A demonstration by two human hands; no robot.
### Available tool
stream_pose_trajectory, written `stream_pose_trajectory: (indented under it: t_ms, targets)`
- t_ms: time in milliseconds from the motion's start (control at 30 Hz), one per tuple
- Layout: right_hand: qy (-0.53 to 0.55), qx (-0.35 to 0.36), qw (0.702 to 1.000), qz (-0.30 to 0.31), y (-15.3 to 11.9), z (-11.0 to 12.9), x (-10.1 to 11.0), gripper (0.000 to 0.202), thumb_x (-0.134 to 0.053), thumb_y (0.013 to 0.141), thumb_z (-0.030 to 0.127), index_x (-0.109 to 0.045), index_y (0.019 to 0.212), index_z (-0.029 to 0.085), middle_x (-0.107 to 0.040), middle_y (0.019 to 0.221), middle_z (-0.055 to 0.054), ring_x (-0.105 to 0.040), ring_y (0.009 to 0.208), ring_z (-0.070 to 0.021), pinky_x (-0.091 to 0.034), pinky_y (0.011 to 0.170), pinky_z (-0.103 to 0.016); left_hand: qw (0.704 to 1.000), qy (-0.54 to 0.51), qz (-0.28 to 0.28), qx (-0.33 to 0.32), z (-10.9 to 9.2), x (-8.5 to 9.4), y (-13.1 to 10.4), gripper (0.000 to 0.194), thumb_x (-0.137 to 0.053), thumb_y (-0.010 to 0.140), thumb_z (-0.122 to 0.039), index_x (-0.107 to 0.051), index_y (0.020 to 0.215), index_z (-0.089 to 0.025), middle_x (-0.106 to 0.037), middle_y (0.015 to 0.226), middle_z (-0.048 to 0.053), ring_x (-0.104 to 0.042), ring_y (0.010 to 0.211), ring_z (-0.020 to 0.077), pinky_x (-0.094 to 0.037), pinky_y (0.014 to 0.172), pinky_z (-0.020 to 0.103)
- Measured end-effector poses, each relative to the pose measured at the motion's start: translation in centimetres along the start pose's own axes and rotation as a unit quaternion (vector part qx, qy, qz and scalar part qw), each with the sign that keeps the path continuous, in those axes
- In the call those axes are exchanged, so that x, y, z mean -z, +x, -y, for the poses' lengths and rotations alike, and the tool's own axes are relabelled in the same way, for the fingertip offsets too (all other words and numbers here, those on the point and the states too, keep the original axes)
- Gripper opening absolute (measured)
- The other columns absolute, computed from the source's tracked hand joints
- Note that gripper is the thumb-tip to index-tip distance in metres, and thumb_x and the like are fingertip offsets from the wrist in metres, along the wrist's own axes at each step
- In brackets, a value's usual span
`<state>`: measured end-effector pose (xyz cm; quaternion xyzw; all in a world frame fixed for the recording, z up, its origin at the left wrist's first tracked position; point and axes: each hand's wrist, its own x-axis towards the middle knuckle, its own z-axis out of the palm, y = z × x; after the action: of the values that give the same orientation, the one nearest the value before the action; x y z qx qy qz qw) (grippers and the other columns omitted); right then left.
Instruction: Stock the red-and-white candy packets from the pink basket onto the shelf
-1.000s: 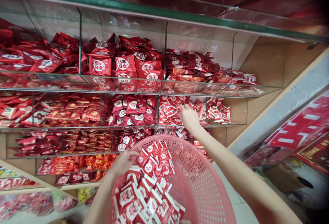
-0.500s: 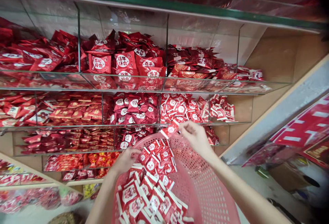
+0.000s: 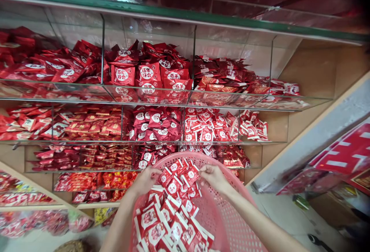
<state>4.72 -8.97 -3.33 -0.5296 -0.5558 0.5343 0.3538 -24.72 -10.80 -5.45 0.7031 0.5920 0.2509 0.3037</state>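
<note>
A pink perforated plastic basket (image 3: 237, 190) holds many small red-and-white candy packets (image 3: 173, 229), heaped mostly on its left side. My right hand (image 3: 216, 179) is over the inside of the basket, its thumb and fingers pinched at the edge of one candy packet (image 3: 190, 175), low over the others. At the left rim my left hand (image 3: 147, 180) has its fingers curled together beside the upper packets. What lies between those left fingertips is hidden.
Glass shelves (image 3: 156, 101) with dividers rise in front, stacked with red packets (image 3: 121, 75). Similar red-and-white packets (image 3: 206, 134) lie just beyond the basket. A slanted wooden side panel (image 3: 306, 125) stands at right, with red printed goods (image 3: 347, 152) past it.
My right hand has lowered a packet from above the far rim into the basket, onto the upper packets. My left hand stays at the left rim. The view has shifted slightly.
</note>
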Motion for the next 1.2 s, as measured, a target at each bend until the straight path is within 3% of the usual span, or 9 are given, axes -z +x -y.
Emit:
stream_pose_trajectory:
  t_ms: [233, 433, 633, 833, 1000, 1100, 1200]
  targets:
    - [0.062, -0.1, 0.993, 0.025, -0.6, -0.9, -0.6, 0.015, -0.06, 0.066, 0.028, -0.053, 0.064, 0.015, -0.06, 0.049, 0.003, -0.05, 0.037, -0.0063, -0.037, 0.037, -0.016, 1.0, -0.025, -0.002, 0.002, -0.3, 0.0, -0.1, 0.035, -0.048, 0.068, -0.013, -0.067, 0.097, -0.02, -0.06, 0.103, 0.006, -0.056, 0.094, 0.0203, -0.041, 0.088, 0.028]
    - [0.133, -0.173, 0.976, 0.03, -1.2, -1.2, -1.7, 0.009, -0.061, 0.072, 0.02, -0.054, 0.069, 0.014, -0.065, 0.061, -0.002, -0.054, 0.042, -0.0061, -0.041, 0.039, -0.015, 1.0, -0.003, -0.001, 0.019, -0.6, 0.2, -0.3, 0.041, -0.045, 0.068, -0.01, -0.066, 0.102, -0.021, -0.057, 0.109, 0.007, -0.049, 0.105, 0.0227, -0.038, 0.091, 0.031]
    - [0.208, -0.185, 0.96, 0.037, -1.4, -1.3, -2.2, 0.012, -0.066, 0.071, 0.018, -0.056, 0.076, 0.013, -0.067, 0.068, -0.004, -0.061, 0.053, -0.0078, -0.048, 0.049, -0.016, 1.0, -0.008, -0.006, 0.014, -0.4, 0.1, -0.3, 0.038, -0.045, 0.07, -0.016, -0.065, 0.102, -0.021, -0.057, 0.107, 0.007, -0.054, 0.094, 0.0203, -0.041, 0.085, 0.029]
    - [0.237, -0.183, 0.953, 0.053, -1.8, -1.2, -2.3, 0.026, -0.071, 0.065, 0.018, -0.056, 0.085, 0.012, -0.069, 0.074, -0.008, -0.065, 0.063, -0.0126, -0.052, 0.06, -0.022, 1.0, -0.002, -0.002, 0.005, -0.3, 0.0, -0.1, 0.041, -0.043, 0.069, -0.014, -0.066, 0.103, -0.021, -0.06, 0.105, 0.005, -0.052, 0.102, 0.0212, -0.039, 0.089, 0.029]
    - [0.192, -0.187, 0.962, 0.052, -1.8, -1.6, -2.6, 0.025, -0.07, 0.067, 0.024, -0.054, 0.082, 0.012, -0.069, 0.074, -0.008, -0.066, 0.062, -0.0136, -0.052, 0.059, -0.023, 1.0, -0.009, -0.001, 0.007, -0.4, 0.1, -0.1, 0.038, -0.044, 0.071, -0.017, -0.066, 0.103, -0.02, -0.06, 0.103, 0.006, -0.054, 0.096, 0.0201, -0.041, 0.086, 0.028]
    - [0.115, -0.175, 0.977, 0.039, -1.5, -1.2, -2.4, 0.024, -0.064, 0.072, 0.034, -0.051, 0.077, 0.015, -0.068, 0.065, -0.005, -0.064, 0.053, -0.0131, -0.049, 0.048, -0.021, 1.0, -0.002, 0.0, 0.001, -0.2, 0.1, -0.1, 0.038, -0.044, 0.07, -0.016, -0.066, 0.1, -0.02, -0.059, 0.104, 0.006, -0.054, 0.097, 0.0203, -0.039, 0.09, 0.03]
    - [-0.019, -0.063, 0.997, 0.027, -1.2, 0.9, -1.0, 0.033, -0.053, 0.078, 0.046, -0.044, 0.065, 0.018, -0.061, 0.05, -0.001, -0.053, 0.037, -0.0103, -0.038, 0.036, -0.019, 1.0, -0.018, -0.001, -0.004, 0.2, 0.0, 0.1, 0.036, -0.046, 0.069, -0.017, -0.067, 0.097, -0.02, -0.06, 0.103, 0.006, -0.055, 0.096, 0.0208, -0.039, 0.092, 0.031]
